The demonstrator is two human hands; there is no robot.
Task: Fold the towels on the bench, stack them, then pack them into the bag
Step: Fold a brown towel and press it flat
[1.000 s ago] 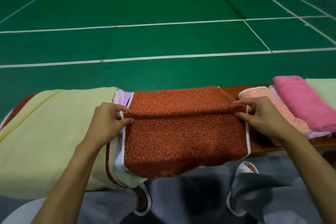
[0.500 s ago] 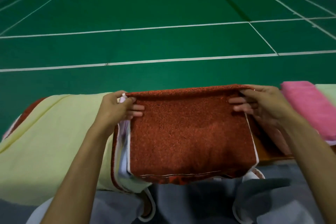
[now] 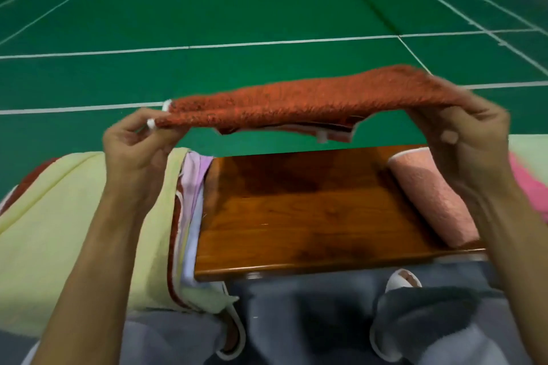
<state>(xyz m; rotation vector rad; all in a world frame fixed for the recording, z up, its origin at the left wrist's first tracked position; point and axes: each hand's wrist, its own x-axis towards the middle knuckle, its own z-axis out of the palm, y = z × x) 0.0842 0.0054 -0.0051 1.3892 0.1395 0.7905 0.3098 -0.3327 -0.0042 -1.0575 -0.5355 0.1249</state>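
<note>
Left hand [image 3: 133, 148] and right hand [image 3: 468, 139] pinch the rust towel [image 3: 311, 101], now lifted off bench [image 3: 311, 210]

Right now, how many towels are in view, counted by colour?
Rust-red towel, held up off the bench: 1
Pale yellow towel: 1
Lilac towel, only its edge showing: 1
Peach towel: 1
Pink towel: 1
Pale green towel, cut off at the frame's right: 1
Total: 6. A dark red edge under the yellow one may be a seventh.
</note>
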